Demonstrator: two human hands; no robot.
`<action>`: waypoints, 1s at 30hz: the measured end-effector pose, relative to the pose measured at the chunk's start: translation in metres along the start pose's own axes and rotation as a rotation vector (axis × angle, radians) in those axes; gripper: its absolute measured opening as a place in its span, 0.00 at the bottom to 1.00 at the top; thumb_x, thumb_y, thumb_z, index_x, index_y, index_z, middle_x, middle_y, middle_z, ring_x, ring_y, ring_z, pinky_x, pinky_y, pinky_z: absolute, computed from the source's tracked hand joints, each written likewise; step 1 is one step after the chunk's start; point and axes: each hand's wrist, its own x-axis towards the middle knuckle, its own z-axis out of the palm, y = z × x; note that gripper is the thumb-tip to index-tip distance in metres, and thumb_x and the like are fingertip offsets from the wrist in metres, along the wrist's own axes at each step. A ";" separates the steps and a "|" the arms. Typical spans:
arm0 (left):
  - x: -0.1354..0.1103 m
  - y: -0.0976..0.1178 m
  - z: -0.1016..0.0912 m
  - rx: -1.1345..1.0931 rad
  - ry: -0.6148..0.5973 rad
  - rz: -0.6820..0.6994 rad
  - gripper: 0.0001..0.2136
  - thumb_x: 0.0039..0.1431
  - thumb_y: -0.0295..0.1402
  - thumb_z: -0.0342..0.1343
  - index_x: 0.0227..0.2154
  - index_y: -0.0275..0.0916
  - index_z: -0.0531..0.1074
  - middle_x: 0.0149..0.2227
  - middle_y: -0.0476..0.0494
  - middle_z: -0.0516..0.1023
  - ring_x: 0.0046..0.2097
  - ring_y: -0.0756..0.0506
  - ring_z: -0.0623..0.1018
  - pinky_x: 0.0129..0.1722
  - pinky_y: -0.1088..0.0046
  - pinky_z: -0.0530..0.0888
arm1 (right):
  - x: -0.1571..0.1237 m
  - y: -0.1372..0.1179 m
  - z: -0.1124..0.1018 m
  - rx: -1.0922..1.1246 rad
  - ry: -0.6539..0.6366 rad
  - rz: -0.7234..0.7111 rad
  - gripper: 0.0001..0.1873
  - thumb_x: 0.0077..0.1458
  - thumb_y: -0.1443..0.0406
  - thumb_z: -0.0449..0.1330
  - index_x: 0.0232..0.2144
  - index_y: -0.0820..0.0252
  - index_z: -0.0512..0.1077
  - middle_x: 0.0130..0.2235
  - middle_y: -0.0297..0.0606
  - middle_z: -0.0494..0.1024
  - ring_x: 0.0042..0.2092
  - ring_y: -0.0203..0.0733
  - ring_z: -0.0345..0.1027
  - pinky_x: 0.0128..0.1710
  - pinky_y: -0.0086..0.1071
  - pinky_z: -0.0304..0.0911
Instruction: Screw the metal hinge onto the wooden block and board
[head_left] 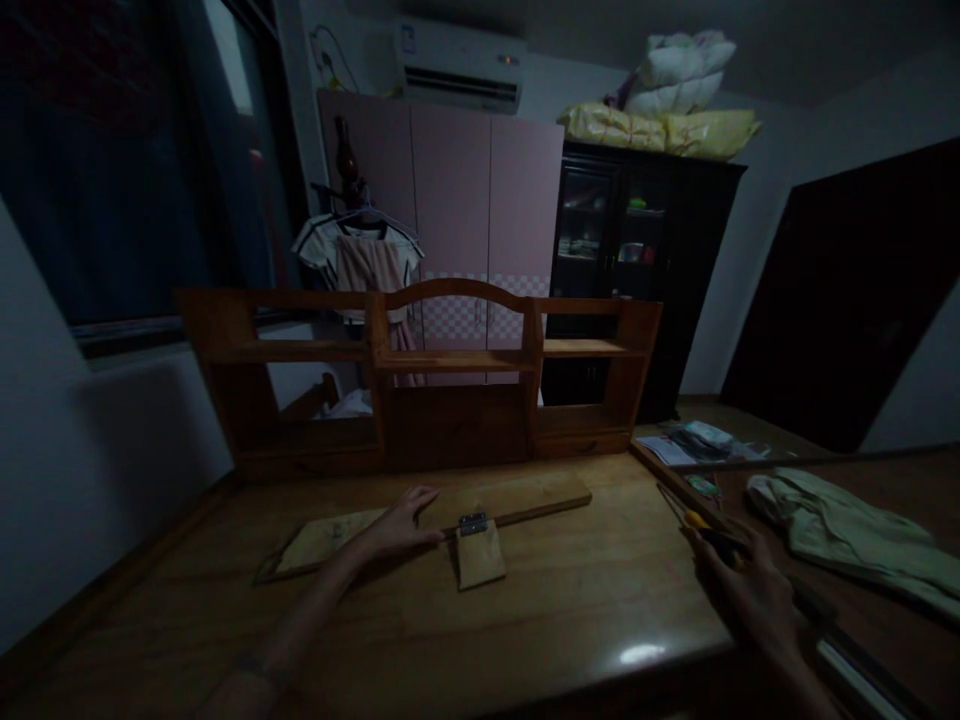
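Note:
My left hand [401, 525] is on the left end of a long wooden board [532, 495] lying on the desk, with its thumb at the near edge and its fingers over the top. Just right of the thumb, a dark metal hinge [473, 523] sits at the board's near edge. A small square wooden piece [481, 558] extends from the hinge toward me. Partly behind my left wrist lies a flat wooden panel [319, 542]. Off at the desk's right edge, my right hand [750, 580] is closed around a screwdriver [697, 521] with a yellow and black handle, its thin shaft pointing up and left.
A wooden shelf unit [457, 365] stands along the desk's [570, 600] far side. Pale green cloth [847, 530] lies on the right, near papers and plastic bags [701, 442]. A dark long object with a light strip [855, 675] is below my right hand. The room is dim.

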 end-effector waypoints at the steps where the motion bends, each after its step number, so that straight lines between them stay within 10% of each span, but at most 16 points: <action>1: 0.001 -0.001 -0.002 -0.002 -0.026 -0.003 0.44 0.51 0.54 0.67 0.69 0.45 0.62 0.66 0.36 0.66 0.66 0.34 0.67 0.67 0.56 0.63 | 0.004 -0.008 -0.002 0.008 0.042 0.005 0.44 0.47 0.38 0.62 0.61 0.51 0.68 0.48 0.50 0.82 0.50 0.66 0.76 0.46 0.51 0.70; 6: 0.014 0.005 -0.004 0.018 -0.086 -0.005 0.48 0.47 0.50 0.71 0.70 0.47 0.59 0.72 0.36 0.58 0.71 0.32 0.59 0.70 0.54 0.58 | 0.027 -0.121 -0.010 0.154 0.161 -0.260 0.35 0.49 0.40 0.64 0.53 0.53 0.73 0.46 0.47 0.81 0.48 0.59 0.77 0.48 0.46 0.69; 11: 0.033 0.040 0.014 -0.123 0.113 0.092 0.20 0.62 0.41 0.59 0.55 0.41 0.77 0.61 0.38 0.74 0.64 0.38 0.70 0.66 0.60 0.64 | 0.025 -0.299 0.004 0.423 -0.388 -0.611 0.30 0.56 0.47 0.65 0.54 0.56 0.69 0.40 0.37 0.78 0.34 0.40 0.73 0.33 0.31 0.66; 15: 0.028 0.067 0.034 -0.078 0.330 0.213 0.11 0.67 0.35 0.53 0.44 0.43 0.80 0.47 0.41 0.80 0.53 0.40 0.75 0.59 0.61 0.69 | 0.004 -0.391 0.031 0.457 -0.566 -0.845 0.23 0.59 0.51 0.64 0.49 0.58 0.68 0.32 0.30 0.73 0.29 0.34 0.65 0.30 0.27 0.58; 30: 0.021 0.064 0.047 0.201 0.234 0.268 0.08 0.70 0.36 0.57 0.41 0.42 0.81 0.43 0.42 0.77 0.49 0.42 0.74 0.51 0.64 0.70 | -0.018 -0.402 0.054 0.213 -0.763 -0.988 0.12 0.59 0.61 0.60 0.43 0.57 0.64 0.30 0.31 0.71 0.29 0.34 0.62 0.31 0.28 0.52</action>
